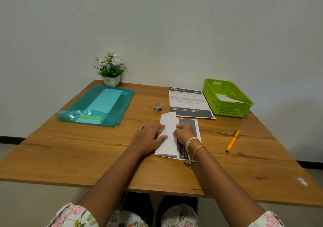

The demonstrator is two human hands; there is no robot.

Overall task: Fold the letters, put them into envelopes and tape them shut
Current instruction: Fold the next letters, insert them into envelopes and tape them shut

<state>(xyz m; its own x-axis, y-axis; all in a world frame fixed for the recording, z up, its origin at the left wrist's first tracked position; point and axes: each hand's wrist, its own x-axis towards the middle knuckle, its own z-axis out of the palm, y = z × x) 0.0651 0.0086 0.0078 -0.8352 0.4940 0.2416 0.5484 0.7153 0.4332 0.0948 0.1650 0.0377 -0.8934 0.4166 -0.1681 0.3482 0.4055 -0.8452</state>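
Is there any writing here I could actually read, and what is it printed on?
"2703": in the dark header of the flat printed sheet near the green basket.
Remaining lines on that sheet: too small and blurred to read.
Sideways print on the letter being folded: blurred.
Tape roll pattern: unreadable.

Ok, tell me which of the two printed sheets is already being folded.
The folded letter under both hands, nearest the table's front edge; the flat sheet beside the green basket lies untouched.
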